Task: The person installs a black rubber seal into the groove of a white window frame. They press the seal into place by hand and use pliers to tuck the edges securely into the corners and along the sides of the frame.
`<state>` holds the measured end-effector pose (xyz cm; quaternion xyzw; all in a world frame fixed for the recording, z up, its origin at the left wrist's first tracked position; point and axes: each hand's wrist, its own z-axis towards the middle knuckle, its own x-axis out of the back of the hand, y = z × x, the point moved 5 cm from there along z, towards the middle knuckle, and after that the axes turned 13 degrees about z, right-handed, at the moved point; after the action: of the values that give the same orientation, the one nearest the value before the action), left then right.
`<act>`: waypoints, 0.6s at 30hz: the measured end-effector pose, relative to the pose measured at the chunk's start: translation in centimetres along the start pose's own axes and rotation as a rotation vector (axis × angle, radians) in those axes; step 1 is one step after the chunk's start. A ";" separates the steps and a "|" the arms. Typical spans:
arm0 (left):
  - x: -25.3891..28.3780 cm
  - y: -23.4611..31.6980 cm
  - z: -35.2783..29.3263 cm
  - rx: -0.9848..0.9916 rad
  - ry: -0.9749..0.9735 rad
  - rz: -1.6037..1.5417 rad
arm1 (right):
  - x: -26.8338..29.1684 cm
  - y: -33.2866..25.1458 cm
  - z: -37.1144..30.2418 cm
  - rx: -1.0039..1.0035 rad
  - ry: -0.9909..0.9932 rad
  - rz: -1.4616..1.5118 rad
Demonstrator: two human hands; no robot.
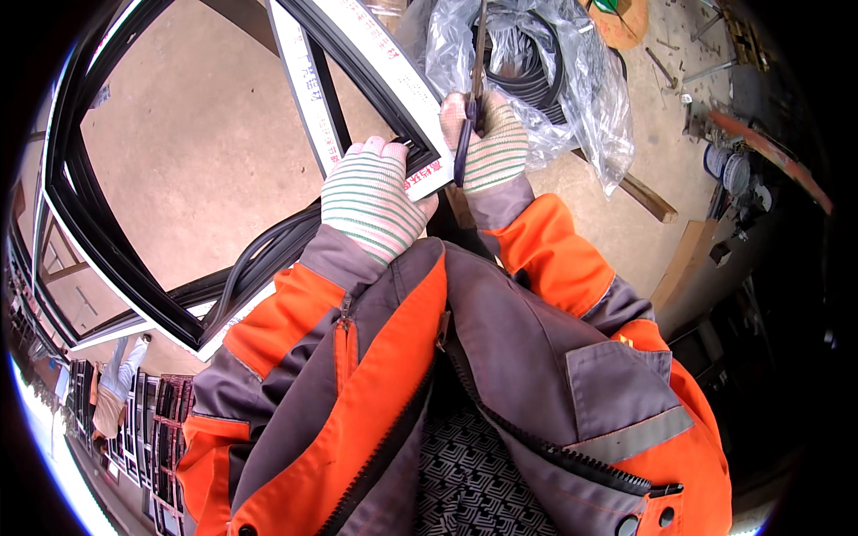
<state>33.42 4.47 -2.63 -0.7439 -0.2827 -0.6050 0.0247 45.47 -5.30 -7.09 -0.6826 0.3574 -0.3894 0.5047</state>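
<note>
My left hand, in a white glove with green stripes, is closed at the corner of a window frame covered in white printed film. Its fingertips pinch a black rubber seal strip at the frame's inner groove; the grip is partly hidden. Black strip lengths run along the frame to the left of that hand. In the same kind of glove, my right hand grips dark-handled scissors just right of the corner. The blades point away from me and look closed.
Beyond my right hand, a clear plastic bag holds coiled black strip. A wood piece, wire spools and metal tools lie to the right. Another person is at the far left, near stacked frames.
</note>
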 end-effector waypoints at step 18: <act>0.0 -0.2 0.8 -0.037 -0.003 -0.066 | 0.0 0.3 0.1 -0.052 -0.056 -0.110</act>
<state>34.06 4.92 -2.92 -0.7356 -0.2959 -0.6093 -0.0095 45.54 -5.38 -7.39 -0.7247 0.3149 -0.3881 0.4744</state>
